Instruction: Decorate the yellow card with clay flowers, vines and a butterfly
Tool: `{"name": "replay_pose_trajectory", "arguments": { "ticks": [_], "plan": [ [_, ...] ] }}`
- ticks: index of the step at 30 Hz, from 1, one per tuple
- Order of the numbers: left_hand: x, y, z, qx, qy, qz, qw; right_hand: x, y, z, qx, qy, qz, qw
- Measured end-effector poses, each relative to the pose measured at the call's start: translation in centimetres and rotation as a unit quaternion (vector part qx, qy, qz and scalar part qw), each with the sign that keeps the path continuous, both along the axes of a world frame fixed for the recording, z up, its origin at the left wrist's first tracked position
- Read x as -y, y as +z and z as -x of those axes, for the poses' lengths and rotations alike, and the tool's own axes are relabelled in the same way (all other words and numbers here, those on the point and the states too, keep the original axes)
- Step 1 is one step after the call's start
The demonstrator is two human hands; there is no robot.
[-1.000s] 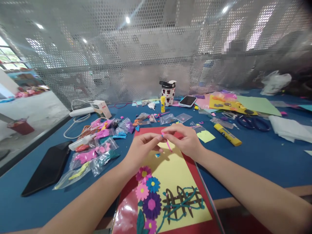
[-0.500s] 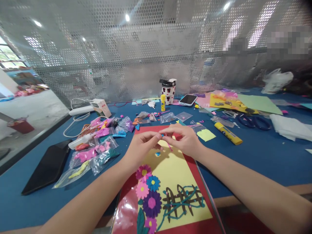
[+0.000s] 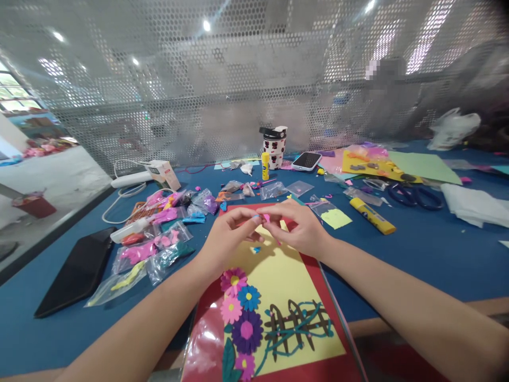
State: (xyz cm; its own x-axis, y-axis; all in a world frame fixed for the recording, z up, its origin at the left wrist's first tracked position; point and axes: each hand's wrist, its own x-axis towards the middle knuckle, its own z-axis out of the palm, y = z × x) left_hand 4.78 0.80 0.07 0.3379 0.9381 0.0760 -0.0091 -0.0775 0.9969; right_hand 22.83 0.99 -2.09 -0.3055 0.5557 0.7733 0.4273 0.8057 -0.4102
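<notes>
Over the top of a yellow sheet (image 3: 278,261) my two hands meet, fingertips almost touching. My left hand (image 3: 230,233) pinches a tiny piece of blue clay (image 3: 256,216), mostly covered by the fingers. Between the thumb and finger of my right hand (image 3: 300,225) is a thin pink stick-like tool (image 3: 266,218), partly hidden. Another small blue clay piece (image 3: 257,249) lies on the sheet below. Colourful clay flowers (image 3: 246,330) run down the sheet's left side, beside a brown clay fence (image 3: 296,323) with teal vines. A red backing (image 3: 318,265) borders the sheet.
Bags of coloured clay (image 3: 170,254) and a black tablet-like slab (image 3: 77,273) lie left. Farther back stand a patterned cup (image 3: 273,148) and a yellow glue stick (image 3: 265,166), near a phone (image 3: 306,161). Right are a yellow tube (image 3: 373,216) and scissors (image 3: 415,196).
My left fingertips have drawn slightly left with the blue clay. The pink end in my right fingers now shows between the hands. The sheet has stayed in place.
</notes>
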Motion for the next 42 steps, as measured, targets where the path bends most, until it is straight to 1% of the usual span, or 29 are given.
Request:
{"name": "replay_pose_trajectory", "arguments": {
  "ticks": [6,12,17,21,26,29,33,37,42],
  "plan": [
    [-0.1,0.0,0.0,-0.022,0.002,-0.015,1.000,-0.2,0.1,-0.2,-0.001,-0.006,-0.008,1.000],
    [0.1,0.2,0.1,-0.071,-0.001,-0.015,0.997,-0.3,0.0,-0.3,-0.003,0.013,-0.028,1.000],
    [0.0,0.1,0.1,-0.059,0.003,-0.030,0.998,-0.2,-0.1,-0.1,-0.024,-0.008,-0.066,0.998],
    [-0.1,0.0,0.1,-0.041,0.016,-0.027,0.999,-0.4,-0.2,-0.1,-0.029,0.010,-0.069,0.997],
    [-0.1,-0.2,0.0,-0.013,-0.026,0.020,0.999,-0.4,0.0,-0.4,-0.030,-0.012,-0.025,0.999],
    [-0.1,-0.4,0.0,0.001,-0.054,0.020,0.998,-0.2,0.2,-0.4,-0.032,-0.020,-0.011,0.999],
    [-0.1,-0.5,-0.1,-0.006,-0.059,0.021,0.998,-0.1,0.2,-0.3,-0.022,-0.018,-0.005,1.000],
    [-0.1,-0.6,-0.2,-0.007,-0.071,0.042,0.997,-0.3,0.2,-0.4,-0.015,-0.007,-0.037,0.999],
    [-0.1,-0.8,-0.1,0.018,-0.104,0.065,0.992,-0.2,0.3,-0.3,-0.007,-0.034,-0.077,0.996]
  ]
}}
